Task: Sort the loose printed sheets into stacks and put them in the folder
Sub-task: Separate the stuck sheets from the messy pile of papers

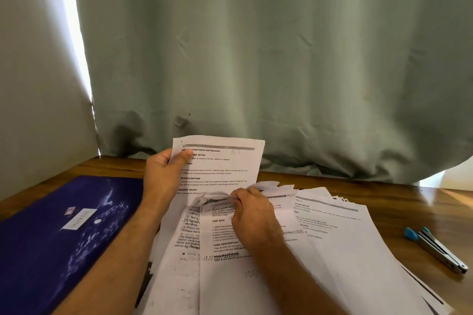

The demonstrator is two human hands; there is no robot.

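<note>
The left hand (163, 174) pinches a raised sheet (220, 163) by its left edge; the right hand (252, 208) pinches crumpled paper atop the pile (320, 238). Right of the folder (58, 233), these thin, limp sheets likely crease easily, so edge grips suit.

1. Loose sheets (320, 250): white, printed with black text and a grey header bar.
2. Folder (51, 238) at the left edge of the tabletop: deep blue-purple, glossy, with a pale label.
3. Tabletop (409, 199): warm brown wood grain.
4. Stapler (435, 250) near the right edge: silver with bright blue tips.
5. Curtain (256, 59) behind: pale grey-green, plain.
</note>
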